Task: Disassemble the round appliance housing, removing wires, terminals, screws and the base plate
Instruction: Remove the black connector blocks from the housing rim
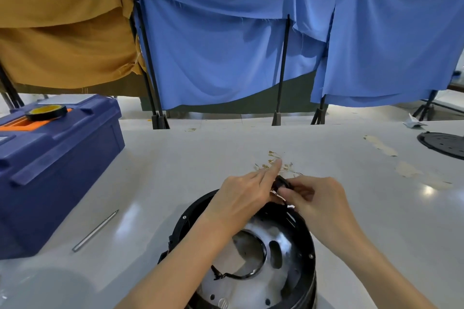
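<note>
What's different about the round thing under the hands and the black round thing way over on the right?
The housing is deep like a bowl, with a shiny metal floor; the disc is flat and all black. The housing sits close in front; the disc lies far off to the right. Both are round.

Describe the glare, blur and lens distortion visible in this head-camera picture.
Head view: lamp glare on the white table and the housing's metal base plate; left hand's raised fingertip smeared by motion; the black part in the right hand's grip soft; wide lens tilts the poles.
</note>
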A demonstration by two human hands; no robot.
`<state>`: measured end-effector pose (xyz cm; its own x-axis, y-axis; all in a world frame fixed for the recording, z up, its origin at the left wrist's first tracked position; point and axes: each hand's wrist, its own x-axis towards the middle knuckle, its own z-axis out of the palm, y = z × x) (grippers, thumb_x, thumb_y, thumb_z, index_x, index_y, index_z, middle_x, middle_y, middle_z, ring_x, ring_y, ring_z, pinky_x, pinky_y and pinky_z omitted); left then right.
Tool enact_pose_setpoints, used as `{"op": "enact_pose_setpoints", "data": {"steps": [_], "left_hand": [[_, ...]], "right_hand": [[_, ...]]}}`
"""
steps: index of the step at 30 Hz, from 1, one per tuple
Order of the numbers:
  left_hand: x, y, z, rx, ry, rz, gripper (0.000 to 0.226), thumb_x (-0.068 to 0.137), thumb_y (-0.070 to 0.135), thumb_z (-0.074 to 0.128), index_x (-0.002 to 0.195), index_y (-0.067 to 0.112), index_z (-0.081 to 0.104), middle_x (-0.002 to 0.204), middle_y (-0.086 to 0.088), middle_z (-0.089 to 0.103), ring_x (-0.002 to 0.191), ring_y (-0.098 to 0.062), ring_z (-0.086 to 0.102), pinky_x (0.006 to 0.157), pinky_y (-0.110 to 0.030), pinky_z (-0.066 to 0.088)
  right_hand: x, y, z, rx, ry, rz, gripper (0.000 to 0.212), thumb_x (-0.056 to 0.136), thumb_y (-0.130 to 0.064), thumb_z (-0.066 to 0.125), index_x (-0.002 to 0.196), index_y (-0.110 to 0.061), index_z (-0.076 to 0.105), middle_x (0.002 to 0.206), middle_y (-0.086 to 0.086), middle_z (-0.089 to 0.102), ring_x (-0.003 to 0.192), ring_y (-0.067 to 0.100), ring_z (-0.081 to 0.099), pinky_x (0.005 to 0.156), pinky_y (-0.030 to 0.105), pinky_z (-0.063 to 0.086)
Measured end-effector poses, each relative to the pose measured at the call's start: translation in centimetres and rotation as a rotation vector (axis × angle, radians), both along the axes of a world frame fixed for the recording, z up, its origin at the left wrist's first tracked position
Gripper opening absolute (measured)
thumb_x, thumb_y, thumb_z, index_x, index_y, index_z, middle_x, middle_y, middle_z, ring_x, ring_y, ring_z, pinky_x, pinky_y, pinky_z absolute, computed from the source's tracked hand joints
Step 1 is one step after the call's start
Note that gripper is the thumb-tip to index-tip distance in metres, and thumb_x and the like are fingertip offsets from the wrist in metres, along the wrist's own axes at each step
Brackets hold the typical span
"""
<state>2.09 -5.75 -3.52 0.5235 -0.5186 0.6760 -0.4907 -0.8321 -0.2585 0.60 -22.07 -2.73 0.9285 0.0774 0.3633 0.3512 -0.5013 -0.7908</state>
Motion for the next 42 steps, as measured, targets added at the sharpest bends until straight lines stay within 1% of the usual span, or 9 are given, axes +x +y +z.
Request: {"op": "enact_pose_setpoints", "data": {"steps": [8,14,21,24,27,31,33,37,42], "left_hand": [[0.9,4.9,-0.7,-0.269,0.602,0.423,0.056,0.088,0.063,0.047,0.132,0.028,0.051,0.125,0.004,0.061,0.115,-0.02,0.056,0.088,-0.033,0.044],[0.5,5.9,-1.8,-0.331,0.788,0.424,0.028,0.091,0.051,0.053,0.105,0.028,0.061,0.098,0.003,0.064,0.091,-0.021,0.059,0.075,-0.034,0.048],[1.0,6.0,-2.0,-0.401,0.772,0.394,0.023,0.096,0.043,0.048,0.102,0.027,0.064,0.093,0.001,0.065,0.087,-0.023,0.059,0.072,-0.034,0.049],[1.1,6.2,-2.0,-0.442,0.804,0.375,0.022,0.094,0.043,0.051,0.1,0.029,0.067,0.091,0.002,0.066,0.086,-0.021,0.06,0.069,-0.031,0.048],[1.1,6.7,-1.8,-0.686,0.867,0.308,0.024,0.085,0.043,0.067,0.105,0.031,0.07,0.095,0.006,0.07,0.09,-0.012,0.064,0.076,-0.024,0.049],[0.3,8.5,-0.9,-0.953,1.042,0.225,0.04,0.072,0.046,0.079,0.106,0.027,0.071,0.094,0.012,0.072,0.088,0.0,0.066,0.074,-0.014,0.047],[-0.3,9.3,-0.8,-0.929,1.106,0.251,0.041,0.073,0.046,0.078,0.108,0.026,0.071,0.098,0.008,0.073,0.094,-0.007,0.067,0.086,-0.025,0.051],[-1.3,8.9,-1.4,-0.988,1.061,0.269,0.025,0.084,0.033,0.071,0.107,0.022,0.071,0.096,0.001,0.074,0.089,-0.013,0.069,0.089,-0.036,0.054],[-1.7,8.0,-1.1,-1.152,1.111,0.224,0.032,0.082,0.034,0.073,0.112,0.025,0.067,0.104,-0.003,0.07,0.098,-0.011,0.065,0.082,-0.023,0.047]], "right_hand": [[5.2,-3.7,-1.4,0.294,0.257,-0.075,0.005,0.08,-0.002,0.074,0.08,-0.006,0.071,0.066,0.009,0.073,0.063,0.029,0.072,0.071,0.037,0.06],[8.9,-1.2,-4.2,0.208,0.426,-0.065,0.006,0.08,0.003,0.072,0.08,0.0,0.067,0.067,0.015,0.071,0.046,0.027,0.066,0.047,0.029,0.055],[12.2,-0.5,-5.6,-0.094,0.362,-0.215,0.007,0.086,-0.009,0.067,0.08,-0.007,0.07,0.06,0.018,0.069,0.047,0.03,0.066,0.052,0.037,0.059],[12.4,-0.7,-5.4,-0.126,0.366,-0.236,0.016,0.087,-0.007,0.066,0.102,-0.002,0.069,0.056,0.015,0.067,0.043,0.026,0.064,0.053,0.033,0.058],[11.6,-1.2,-4.9,-0.111,0.331,-0.268,0.024,0.088,-0.006,0.065,0.111,0.0,0.065,0.07,0.012,0.07,0.04,0.021,0.064,0.049,0.027,0.053],[9.4,-1.5,-3.2,-0.024,0.112,-0.272,0.016,0.091,-0.019,0.064,0.086,-0.006,0.073,0.075,0.001,0.07,0.042,0.018,0.064,0.054,0.036,0.057],[7.9,-1.1,-2.0,0.006,0.099,-0.105,0.017,0.088,-0.03,0.067,0.08,-0.018,0.076,0.068,-0.003,0.071,0.052,0.012,0.067,0.061,0.029,0.056],[5.1,0.9,-1.4,-0.17,0.235,0.321,0.041,0.081,-0.039,0.074,0.12,-0.027,0.068,0.112,-0.011,0.07,0.099,0.001,0.065,0.093,0.026,0.051],[3.6,1.9,-1.6,-0.424,0.096,0.21,0.038,0.089,-0.019,0.067,0.125,-0.027,0.065,0.122,-0.005,0.067,0.116,0.014,0.057,0.102,0.028,0.041]]}}
